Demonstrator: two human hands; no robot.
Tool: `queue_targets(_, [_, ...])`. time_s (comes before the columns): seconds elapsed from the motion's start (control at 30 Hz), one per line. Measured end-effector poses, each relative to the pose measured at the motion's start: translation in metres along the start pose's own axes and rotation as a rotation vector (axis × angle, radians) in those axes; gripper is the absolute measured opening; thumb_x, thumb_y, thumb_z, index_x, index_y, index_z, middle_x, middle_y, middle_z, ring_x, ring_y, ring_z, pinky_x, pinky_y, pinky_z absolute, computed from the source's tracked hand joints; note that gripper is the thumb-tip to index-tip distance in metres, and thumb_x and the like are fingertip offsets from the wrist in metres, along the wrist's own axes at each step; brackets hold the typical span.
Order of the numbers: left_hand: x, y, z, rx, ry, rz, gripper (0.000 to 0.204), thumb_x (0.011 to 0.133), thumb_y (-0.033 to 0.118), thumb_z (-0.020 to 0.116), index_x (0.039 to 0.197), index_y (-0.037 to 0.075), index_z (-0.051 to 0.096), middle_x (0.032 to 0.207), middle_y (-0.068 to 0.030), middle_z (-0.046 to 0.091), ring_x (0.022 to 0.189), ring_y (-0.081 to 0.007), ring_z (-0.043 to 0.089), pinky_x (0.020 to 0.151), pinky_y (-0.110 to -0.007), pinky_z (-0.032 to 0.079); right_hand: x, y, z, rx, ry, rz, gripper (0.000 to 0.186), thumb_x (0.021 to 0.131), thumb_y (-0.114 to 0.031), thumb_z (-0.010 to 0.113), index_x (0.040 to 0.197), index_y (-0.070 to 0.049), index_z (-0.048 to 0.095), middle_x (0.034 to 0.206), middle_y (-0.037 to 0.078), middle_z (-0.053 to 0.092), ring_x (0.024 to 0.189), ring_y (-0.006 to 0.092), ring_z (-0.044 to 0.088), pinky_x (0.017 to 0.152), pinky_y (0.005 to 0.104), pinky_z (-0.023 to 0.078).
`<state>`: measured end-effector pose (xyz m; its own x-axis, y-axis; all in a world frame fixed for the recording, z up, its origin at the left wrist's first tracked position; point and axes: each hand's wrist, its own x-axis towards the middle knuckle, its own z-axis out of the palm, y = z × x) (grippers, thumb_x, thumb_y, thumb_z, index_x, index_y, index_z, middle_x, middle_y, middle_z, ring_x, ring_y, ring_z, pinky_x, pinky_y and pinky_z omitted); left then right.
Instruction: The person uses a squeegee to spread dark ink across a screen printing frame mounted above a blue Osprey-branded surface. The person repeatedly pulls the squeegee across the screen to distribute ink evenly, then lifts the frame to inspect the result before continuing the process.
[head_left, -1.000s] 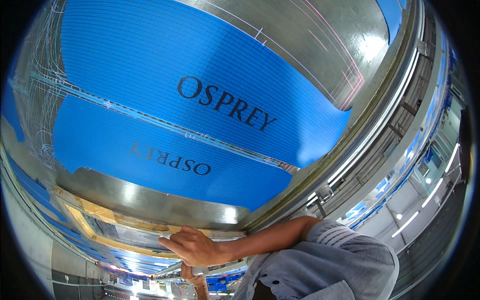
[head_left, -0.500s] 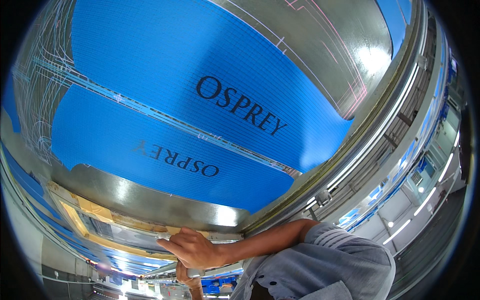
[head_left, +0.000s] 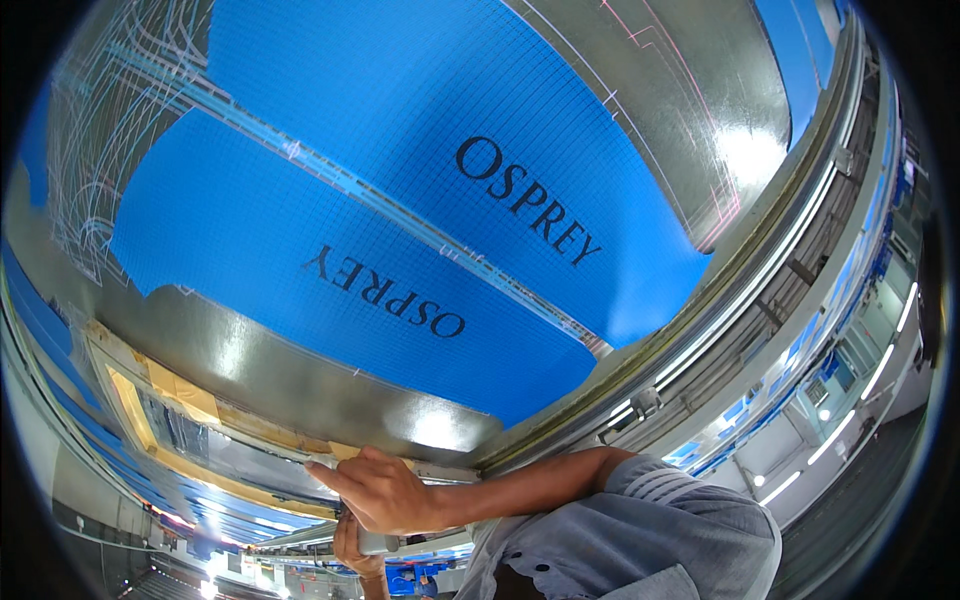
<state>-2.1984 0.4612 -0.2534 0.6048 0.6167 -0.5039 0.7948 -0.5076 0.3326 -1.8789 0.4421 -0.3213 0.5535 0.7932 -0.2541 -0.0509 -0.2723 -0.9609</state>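
Note:
My right hand [head_left: 385,492] reaches in from the lower right, its index finger stretched along the edge of a flat frame [head_left: 185,400] with yellow tape. Its other fingers curl under, and what they hold is hidden. Just below it, my left hand [head_left: 354,548] closes around a grey blunt-ended bar [head_left: 378,543], only the end of which shows. Beyond the frame lie two blue gridded fabric panels, a larger far one [head_left: 400,100] and a nearer one [head_left: 230,215]. Both bear dark lettering, upside down on the nearer panel.
The shiny grey table surface [head_left: 720,100] carries pink and pale drawn lines. A metal rail [head_left: 745,335] runs along the table's right edge. Farther right are another long table and ceiling lights [head_left: 845,435]. More blue panels [head_left: 40,330] lie at the left.
The view has shifted, so the blue panels sit farther right in it. My left hand and the grey bar have moved slightly left; my right hand stays close above them.

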Motion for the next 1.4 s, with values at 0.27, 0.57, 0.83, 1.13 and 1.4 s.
queue_targets(0.27, [-0.008, 0.022, 0.009, -0.025, 0.109, 0.001, 0.040, 0.080, 0.012, 0.070, 0.118, -0.002, 0.072, 0.118, -0.0211, 0.074, 0.108, -0.0420, 0.071, 0.098, -0.049, 0.055, 0.001, -0.002, -0.001, -0.247, -0.089, -0.080, 0.053, 0.085, -0.007, 0.068, 0.137, -0.006, 0.062, 0.076, 0.010, 0.066, 0.058, 0.0279, 0.061, 0.058, 0.0432, 0.050])
queue_targets(0.57, [-0.051, 0.035, 0.006, -0.051, 0.417, -0.127, 0.062, 0.058, -0.006, 0.065, 0.118, 0.004, 0.074, 0.121, -0.0119, 0.074, 0.115, -0.0306, 0.070, 0.096, -0.042, 0.055, 0.006, -0.029, 0.023, -0.426, -0.050, 0.030, 0.023, 0.100, -0.014, 0.058, 0.122, -0.015, 0.065, 0.084, 0.022, 0.071, 0.076, 0.0456, 0.068, 0.068, 0.0531, 0.052])
queue_targets(0.83, [-0.066, 0.038, 0.071, -0.027, 0.489, -0.087, 0.062, 0.061, 0.000, 0.070, 0.123, 0.003, 0.070, 0.129, -0.0118, 0.070, 0.122, -0.0302, 0.066, 0.100, -0.046, 0.053, 0.006, -0.001, 0.029, -0.598, 0.017, -0.125, 0.022, 0.100, -0.013, 0.057, 0.119, -0.015, 0.067, 0.070, 0.021, 0.066, 0.066, 0.0447, 0.065, 0.063, 0.0539, 0.047])
queue_targets(1.13, [0.073, -0.050, 0.013, 0.110, 0.720, 0.028, 0.056, 0.067, -0.003, 0.070, 0.122, 0.004, 0.067, 0.126, -0.0122, 0.070, 0.120, -0.0301, 0.067, 0.097, -0.043, 0.053, 0.007, -0.007, 0.035, -0.708, 0.064, -0.129, 0.020, 0.099, -0.013, 0.059, 0.116, -0.011, 0.068, 0.083, 0.022, 0.069, 0.076, 0.0427, 0.066, 0.070, 0.0520, 0.049])
queue_targets(1.4, [0.178, -0.097, -0.154, 0.015, 0.363, -0.191, 0.030, 0.080, 0.010, 0.069, 0.105, 0.018, 0.081, 0.104, -0.0160, 0.076, 0.097, -0.0354, 0.074, 0.084, -0.047, 0.058, 0.043, -0.095, 0.073, -0.887, 0.130, -0.745, 0.031, 0.093, -0.024, 0.073, 0.119, -0.009, 0.074, 0.118, 0.018, 0.064, 0.113, 0.0381, 0.058, 0.099, 0.0475, 0.046])
